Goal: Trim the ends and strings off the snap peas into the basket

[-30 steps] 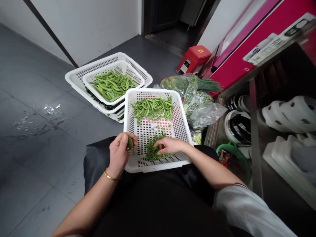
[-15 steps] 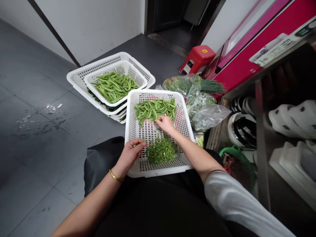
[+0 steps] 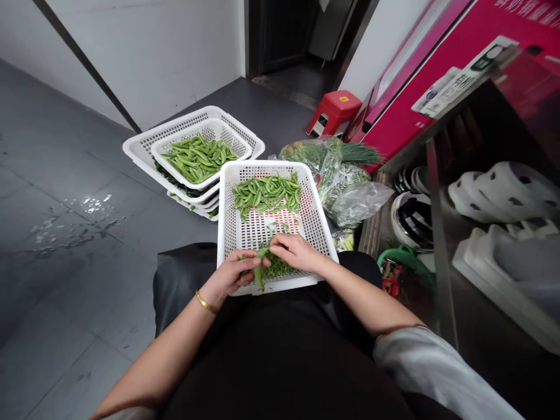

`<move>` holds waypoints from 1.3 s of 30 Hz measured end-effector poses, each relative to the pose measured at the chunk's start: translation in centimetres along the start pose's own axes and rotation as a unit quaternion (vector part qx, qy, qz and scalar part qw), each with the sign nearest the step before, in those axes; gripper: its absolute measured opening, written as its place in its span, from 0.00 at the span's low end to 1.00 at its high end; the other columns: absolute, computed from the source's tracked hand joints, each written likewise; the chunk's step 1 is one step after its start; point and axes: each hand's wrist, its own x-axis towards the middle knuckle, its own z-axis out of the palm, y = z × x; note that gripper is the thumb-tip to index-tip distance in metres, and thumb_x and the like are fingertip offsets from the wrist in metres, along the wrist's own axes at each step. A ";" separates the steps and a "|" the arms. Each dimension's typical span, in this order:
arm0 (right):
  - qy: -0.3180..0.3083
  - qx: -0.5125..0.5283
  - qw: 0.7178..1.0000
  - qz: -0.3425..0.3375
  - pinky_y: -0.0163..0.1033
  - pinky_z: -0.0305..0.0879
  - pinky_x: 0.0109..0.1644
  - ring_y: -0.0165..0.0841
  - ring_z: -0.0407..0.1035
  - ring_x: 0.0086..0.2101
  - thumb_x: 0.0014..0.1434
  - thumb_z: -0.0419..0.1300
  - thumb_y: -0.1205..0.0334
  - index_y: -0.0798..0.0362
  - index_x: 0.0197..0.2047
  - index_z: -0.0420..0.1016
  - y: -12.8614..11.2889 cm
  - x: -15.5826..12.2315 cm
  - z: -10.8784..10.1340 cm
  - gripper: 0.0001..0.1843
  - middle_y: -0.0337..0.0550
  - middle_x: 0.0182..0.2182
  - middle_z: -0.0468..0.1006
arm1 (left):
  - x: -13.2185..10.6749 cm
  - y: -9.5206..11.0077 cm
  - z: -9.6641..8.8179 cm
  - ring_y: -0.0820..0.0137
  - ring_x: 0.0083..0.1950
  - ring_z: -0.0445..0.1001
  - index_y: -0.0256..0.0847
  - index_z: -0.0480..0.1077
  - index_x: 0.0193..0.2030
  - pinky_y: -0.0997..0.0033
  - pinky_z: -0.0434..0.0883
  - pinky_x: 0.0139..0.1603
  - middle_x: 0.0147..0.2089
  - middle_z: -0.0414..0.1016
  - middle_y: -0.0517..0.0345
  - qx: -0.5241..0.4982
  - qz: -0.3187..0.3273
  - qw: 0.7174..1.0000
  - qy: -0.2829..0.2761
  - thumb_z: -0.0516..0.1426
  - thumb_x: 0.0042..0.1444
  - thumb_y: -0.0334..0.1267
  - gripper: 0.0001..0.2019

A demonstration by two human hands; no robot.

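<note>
- Both hands meet over the near edge of the white perforated plastic basket (image 3: 230,233) that rests on the person's dark-clothed lap (image 3: 280,350).
- The left hand (image 3: 231,275), with a thin gold bangle (image 3: 205,303) at the wrist, has its fingers curled and pinches the lower part of a slim green pea pod (image 3: 261,269).
- The right hand (image 3: 295,252) is loosely curled, thumb and forefinger nipping the top end of that same pod, so the pod hangs between the two hands, pointing down across the basket's near rim.
- Just behind the fingers, at the near edge of the basket floor, lies a small heap of fine green trimmings (image 3: 280,267), partly hidden by the right hand.
- Along the far edge of the same basket sits a pile of green pea pods (image 3: 266,193), well apart from the hands.
- Beyond the basket's far left corner, on the grey floor (image 3: 65,192), stands a stack of white perforated baskets (image 3: 140,149); the top one holds more green pods (image 3: 199,157).
- By the basket's far right corner lie clear plastic bags of leafy greens (image 3: 345,175).
- Further back stands a small red plastic stool (image 3: 335,108).
</note>
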 end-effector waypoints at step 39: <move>-0.015 -0.033 0.995 -0.098 0.31 0.54 0.32 0.26 0.59 0.26 0.64 0.46 0.61 0.54 0.27 0.63 0.7 0.7 1.2 0.14 0.37 0.23 0.65 | 0.4 -1.1 0.2 0.77 0.18 0.62 0.35 0.73 0.26 0.78 0.58 0.19 0.19 0.66 0.62 0.295 0.118 0.948 0.006 0.59 0.51 0.44 0.12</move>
